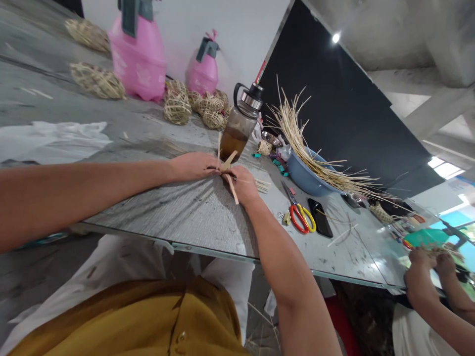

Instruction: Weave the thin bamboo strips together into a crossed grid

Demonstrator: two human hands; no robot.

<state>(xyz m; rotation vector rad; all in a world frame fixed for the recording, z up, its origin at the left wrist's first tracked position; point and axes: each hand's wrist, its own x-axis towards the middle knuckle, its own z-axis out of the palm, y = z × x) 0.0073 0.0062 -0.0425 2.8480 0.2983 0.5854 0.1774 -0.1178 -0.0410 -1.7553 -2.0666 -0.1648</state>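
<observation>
Both my hands meet over the grey table [185, 207], pinching a small crossing of pale bamboo strips [228, 162]. My left hand [196, 165] comes in from the left, its fingers closed at the strips' left side. From the right, my right hand [243, 184] grips the same strips, with one end sticking out below toward me and others pointing up. The fingertips partly hide where the strips cross. Just behind the hands stands a clear bottle [237, 128] of brown liquid with a black lid. More short strips [262, 186] lie beside my right hand.
Scissors [300, 215], a black phone [319, 217] and a binder clip [285, 218] lie to the right. Behind them, a blue basin [308, 173] holds long strips. Pink spray bottles [139, 59] and woven balls [177, 104] stand at the back left. A co-worker's hands [423, 264] are far right.
</observation>
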